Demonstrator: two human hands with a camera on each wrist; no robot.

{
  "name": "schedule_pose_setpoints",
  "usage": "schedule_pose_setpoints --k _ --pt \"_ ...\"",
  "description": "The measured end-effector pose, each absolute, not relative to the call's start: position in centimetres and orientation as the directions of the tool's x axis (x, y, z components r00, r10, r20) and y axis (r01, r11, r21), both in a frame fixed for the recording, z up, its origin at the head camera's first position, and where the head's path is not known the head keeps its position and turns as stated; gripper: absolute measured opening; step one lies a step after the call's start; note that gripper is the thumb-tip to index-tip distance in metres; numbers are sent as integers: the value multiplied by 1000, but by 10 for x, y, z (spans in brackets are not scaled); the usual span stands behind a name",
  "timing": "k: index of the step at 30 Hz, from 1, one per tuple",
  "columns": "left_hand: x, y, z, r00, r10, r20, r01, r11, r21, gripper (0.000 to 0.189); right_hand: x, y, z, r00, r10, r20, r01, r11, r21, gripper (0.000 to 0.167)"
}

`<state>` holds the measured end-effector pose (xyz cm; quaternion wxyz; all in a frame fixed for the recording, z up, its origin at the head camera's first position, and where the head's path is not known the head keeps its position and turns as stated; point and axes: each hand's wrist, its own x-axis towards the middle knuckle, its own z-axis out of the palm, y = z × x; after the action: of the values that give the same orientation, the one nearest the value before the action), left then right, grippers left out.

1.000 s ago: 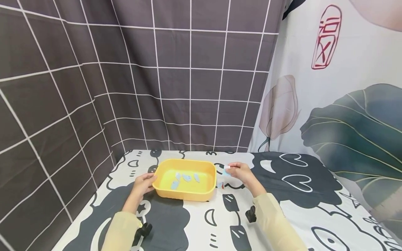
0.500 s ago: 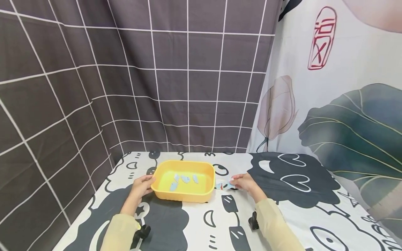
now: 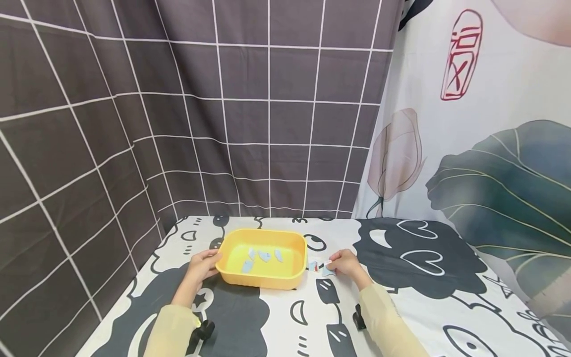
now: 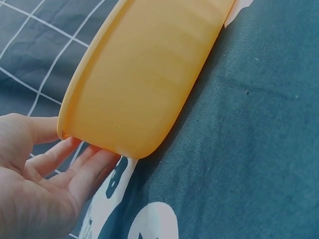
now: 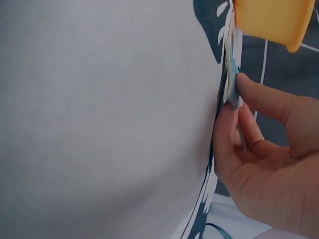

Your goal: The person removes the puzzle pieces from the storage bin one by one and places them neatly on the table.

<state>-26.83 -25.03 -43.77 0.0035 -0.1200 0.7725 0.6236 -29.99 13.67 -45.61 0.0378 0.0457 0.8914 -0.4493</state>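
A yellow plastic basin (image 3: 260,281) stands on the patterned cloth. My left hand (image 3: 201,265) grips its left end; in the left wrist view the thumb lies at the rim and the fingers reach under the edge of the basin (image 4: 134,74). Several small light-blue puzzle pieces (image 3: 264,256) lie apart inside. Right of the basin, my right hand (image 3: 347,263) pinches a light-blue puzzle piece (image 5: 232,84) between thumb and fingers, low at the cloth. Just left of it lies another piece (image 3: 314,266) with a red mark. Whether the two pieces touch I cannot tell.
The cloth (image 3: 285,342) is white with dark cartoon shapes. Behind it hangs a dark grey curtain (image 3: 290,124) with a white grid. A pale curtain (image 3: 410,163) with leaf and flower prints hangs at the right.
My right hand has come down with its puzzle piece, from above the cloth to beside the piece lying there. The left hand and basin have stayed put.
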Motion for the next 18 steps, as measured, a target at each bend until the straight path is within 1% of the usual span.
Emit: schedule_pose_setpoints --k 4,8,11,18 --pt "-268 -252 -438 -974 -172 -149 -181 193 964 48 -300 133 -454 -998 40 -47 61 694 -717 20" --pt "-268 -254 -436 -974 -173 -143 -175 191 966 47 -301 129 -452 -999 26 -36 44 732 -680 21" --pt "-267 -254 -434 -975 -170 -142 -173 189 967 47 -301 128 -450 -999 40 -27 47 722 -691 21" --pt "-265 -250 -434 -974 -172 -146 -176 173 969 45 -307 122 -442 -992 80 96 -18 665 -747 20"
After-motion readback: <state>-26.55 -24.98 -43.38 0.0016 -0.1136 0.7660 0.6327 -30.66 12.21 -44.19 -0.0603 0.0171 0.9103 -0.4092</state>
